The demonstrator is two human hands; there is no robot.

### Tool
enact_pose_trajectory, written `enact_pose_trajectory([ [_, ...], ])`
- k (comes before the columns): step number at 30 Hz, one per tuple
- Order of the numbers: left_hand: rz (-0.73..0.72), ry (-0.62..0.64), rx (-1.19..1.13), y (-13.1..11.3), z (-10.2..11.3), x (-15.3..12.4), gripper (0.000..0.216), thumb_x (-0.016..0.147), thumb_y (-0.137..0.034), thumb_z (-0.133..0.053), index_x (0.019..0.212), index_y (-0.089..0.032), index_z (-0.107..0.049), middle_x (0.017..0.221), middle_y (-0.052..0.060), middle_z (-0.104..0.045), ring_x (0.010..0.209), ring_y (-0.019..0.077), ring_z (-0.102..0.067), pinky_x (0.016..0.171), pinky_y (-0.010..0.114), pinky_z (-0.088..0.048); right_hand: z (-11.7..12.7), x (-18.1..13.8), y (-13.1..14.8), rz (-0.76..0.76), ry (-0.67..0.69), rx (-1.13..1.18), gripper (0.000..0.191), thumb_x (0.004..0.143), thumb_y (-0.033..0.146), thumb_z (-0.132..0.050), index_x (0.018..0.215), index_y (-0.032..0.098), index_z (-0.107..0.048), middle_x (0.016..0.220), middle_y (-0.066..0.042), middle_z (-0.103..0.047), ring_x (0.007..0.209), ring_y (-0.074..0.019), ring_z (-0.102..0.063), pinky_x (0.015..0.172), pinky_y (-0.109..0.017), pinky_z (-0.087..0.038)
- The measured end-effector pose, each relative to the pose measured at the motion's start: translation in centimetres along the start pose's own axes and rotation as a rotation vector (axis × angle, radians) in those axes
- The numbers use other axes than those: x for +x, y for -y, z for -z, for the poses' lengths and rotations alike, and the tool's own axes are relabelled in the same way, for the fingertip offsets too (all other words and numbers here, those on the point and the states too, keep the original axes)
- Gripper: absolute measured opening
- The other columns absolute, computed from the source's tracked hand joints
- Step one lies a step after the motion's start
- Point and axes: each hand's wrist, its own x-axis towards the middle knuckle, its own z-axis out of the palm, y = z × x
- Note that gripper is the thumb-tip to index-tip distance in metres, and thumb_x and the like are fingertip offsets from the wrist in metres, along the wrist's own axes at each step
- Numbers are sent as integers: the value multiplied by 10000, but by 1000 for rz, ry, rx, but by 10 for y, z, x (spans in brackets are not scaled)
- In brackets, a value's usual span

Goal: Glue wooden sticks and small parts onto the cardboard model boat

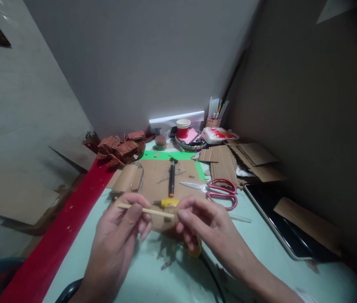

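My left hand (pixel 124 229) pinches a thin wooden stick (pixel 146 210) and holds it level above the table. My right hand (pixel 202 225) has its fingers closed on the stick's right end, and a yellow tool (pixel 196 251) with a black cord shows under that hand. Just beyond the stick lies a yellow-handled tool (pixel 168 203) on a sheet of brown cardboard (pixel 157 174). A black marker (pixel 172 180) lies on the same sheet. Red-handled scissors (pixel 218 191) lie to the right of it.
Small brown cardboard models (pixel 121 148) are piled at the back left. A red cup (pixel 183 128), a jar, a holder of sticks (pixel 214 113) and cardboard scraps (pixel 250 162) crowd the back. A dark tablet (pixel 284 227) lies at the right. A red strip (pixel 67 229) edges the pale green table.
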Motion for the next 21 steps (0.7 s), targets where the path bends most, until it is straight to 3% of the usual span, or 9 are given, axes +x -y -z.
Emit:
enact_pose_trajectory([
  [12, -6, 53, 22, 4, 0, -2, 127, 787, -294, -807, 804, -197, -728, 635, -25, -595, 543, 69, -509, 507, 152, -446, 0, -2, 2, 23, -5, 13, 314, 861, 455, -685, 841, 156, -592, 658, 17, -645, 466, -44, -530, 436, -142, -445],
  [21, -46, 17, 52, 6, 1, -3, 126, 772, -276, -817, 789, -179, -738, 595, -21, -605, 495, 68, -512, 462, 156, -427, 1, -1, 2, 20, -16, 21, 320, 857, 461, -686, 828, 158, -586, 668, 9, -651, 474, -53, -539, 453, -159, -461],
])
